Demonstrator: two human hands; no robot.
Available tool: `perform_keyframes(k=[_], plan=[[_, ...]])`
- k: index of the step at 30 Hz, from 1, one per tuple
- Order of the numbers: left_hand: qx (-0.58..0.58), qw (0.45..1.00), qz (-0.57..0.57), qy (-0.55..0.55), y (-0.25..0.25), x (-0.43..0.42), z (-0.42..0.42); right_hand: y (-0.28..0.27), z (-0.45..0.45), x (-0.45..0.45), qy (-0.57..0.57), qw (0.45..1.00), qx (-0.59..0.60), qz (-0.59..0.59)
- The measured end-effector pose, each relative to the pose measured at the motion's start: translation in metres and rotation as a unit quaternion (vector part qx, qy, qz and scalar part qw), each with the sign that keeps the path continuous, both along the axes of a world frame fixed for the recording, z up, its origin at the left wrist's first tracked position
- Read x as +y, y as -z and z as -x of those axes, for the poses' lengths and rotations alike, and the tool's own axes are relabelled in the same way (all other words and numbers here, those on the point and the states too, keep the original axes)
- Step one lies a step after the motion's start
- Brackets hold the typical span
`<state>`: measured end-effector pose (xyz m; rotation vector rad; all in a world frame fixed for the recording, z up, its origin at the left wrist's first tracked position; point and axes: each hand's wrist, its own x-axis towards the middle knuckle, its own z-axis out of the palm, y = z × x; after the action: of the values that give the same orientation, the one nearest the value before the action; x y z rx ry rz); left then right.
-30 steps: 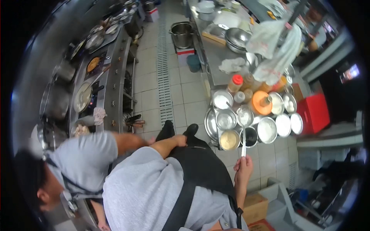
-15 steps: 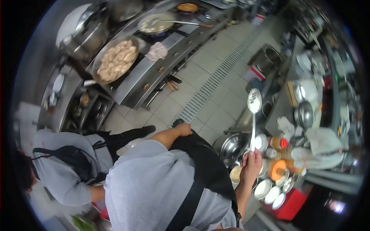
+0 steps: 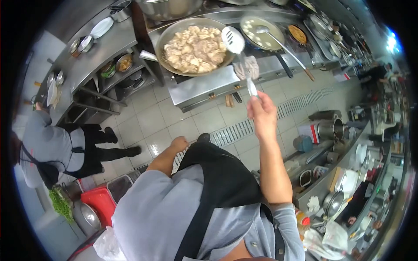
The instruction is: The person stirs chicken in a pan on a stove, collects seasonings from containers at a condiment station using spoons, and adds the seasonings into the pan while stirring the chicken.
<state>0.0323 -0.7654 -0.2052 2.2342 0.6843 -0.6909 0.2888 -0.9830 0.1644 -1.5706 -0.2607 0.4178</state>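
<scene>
My right hand [image 3: 262, 112] is closed round the handle of a slotted spoon [image 3: 234, 40]. The spoon's head looks white around its dark slots; whether it carries something white I cannot tell. It shows over the right rim of a wide pan [image 3: 167, 67] full of pale chunks of meat [image 3: 193, 48]. A crumpled cloth [image 3: 247, 68] lies on the stove's front edge, partly behind the spoon's handle. My left hand [image 3: 179, 143] hangs low by my apron, fingers curled, with nothing visible in it.
Right of the meat, a pan of pale liquid [image 3: 257, 41] holds a ladle [image 3: 283, 45]; a smaller pan [image 3: 297, 34] stands farther right. Another person [image 3: 65, 145] stands at the left counter. A red tub [image 3: 99, 204] is at lower left. A drain grate [image 3: 235, 132] crosses the floor.
I have turned from the right-hand counter toward the stove. My right hand has carried the slotted spoon over to the meat pan. My left hand stays low and curled.
</scene>
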Motion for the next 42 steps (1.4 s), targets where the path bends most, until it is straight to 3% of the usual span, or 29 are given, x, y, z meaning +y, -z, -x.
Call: perform_keyframes(k=[2,3,5,7,10,11,14,15,20,23,26,31,34,35,38,39,40,42], plan=[[0.022,0.999,-0.022,-0.028,-0.005,0.029,0.026,0.022,-0.024,0.05,-0.036,0.99,-0.086,0.108],[0.017,0.998,-0.037,-0.047,-0.007,0.04,0.038,0.034,-0.038,0.072,-0.03,0.967,-0.194,0.163],[0.026,0.998,-0.054,-0.033,0.001,0.059,0.07,0.053,-0.057,0.105,-0.013,0.878,-0.399,0.266],[0.044,0.996,-0.066,0.031,0.011,0.077,0.089,0.053,-0.073,0.12,-0.029,0.873,-0.404,0.272],[0.059,0.996,-0.019,-0.067,0.004,0.076,0.116,0.035,-0.103,0.12,-0.061,0.853,-0.423,0.3],[0.051,0.995,-0.074,0.035,0.007,0.073,0.125,0.022,-0.115,0.118,-0.074,0.842,-0.431,0.315],[0.048,0.981,-0.104,0.154,0.035,0.06,0.147,-0.042,-0.146,0.121,-0.129,0.81,-0.409,0.399],[0.031,0.99,0.053,-0.124,0.078,0.051,0.164,-0.051,-0.163,0.12,-0.138,0.785,-0.458,0.394],[-0.037,0.957,0.07,-0.279,0.057,0.021,0.145,-0.085,-0.218,0.17,-0.21,0.665,-0.478,0.534],[-0.047,0.852,0.128,-0.505,-0.007,0.003,0.104,-0.095,-0.253,0.203,-0.269,0.61,-0.475,0.574],[-0.104,0.781,0.149,-0.598,-0.016,-0.023,0.093,-0.105,-0.292,0.225,-0.319,0.582,-0.484,0.571],[-0.053,0.781,0.126,-0.61,-0.014,-0.087,0.1,-0.115,-0.318,0.236,-0.355,0.582,-0.496,0.538],[-0.034,0.764,0.144,-0.628,-0.017,-0.119,0.116,-0.116,-0.318,0.246,-0.375,0.56,-0.471,0.57],[-0.03,0.79,0.102,-0.604,0.011,-0.134,0.136,-0.084,-0.354,0.248,-0.434,0.521,-0.531,0.507],[0.01,0.741,0.143,-0.656,-0.005,-0.139,0.136,-0.047,-0.363,0.245,-0.405,0.688,-0.219,0.561],[-0.049,0.662,0.202,-0.72,0.014,-0.148,0.145,-0.024,-0.363,0.24,-0.386,0.742,-0.143,0.529],[-0.051,0.655,0.211,-0.724,0.017,-0.146,0.146,0.003,-0.362,0.227,-0.366,0.787,-0.061,0.493],[-0.052,0.643,0.226,-0.73,0.018,-0.143,0.145,0.052,-0.349,0.216,-0.408,0.808,0.038,0.423]])
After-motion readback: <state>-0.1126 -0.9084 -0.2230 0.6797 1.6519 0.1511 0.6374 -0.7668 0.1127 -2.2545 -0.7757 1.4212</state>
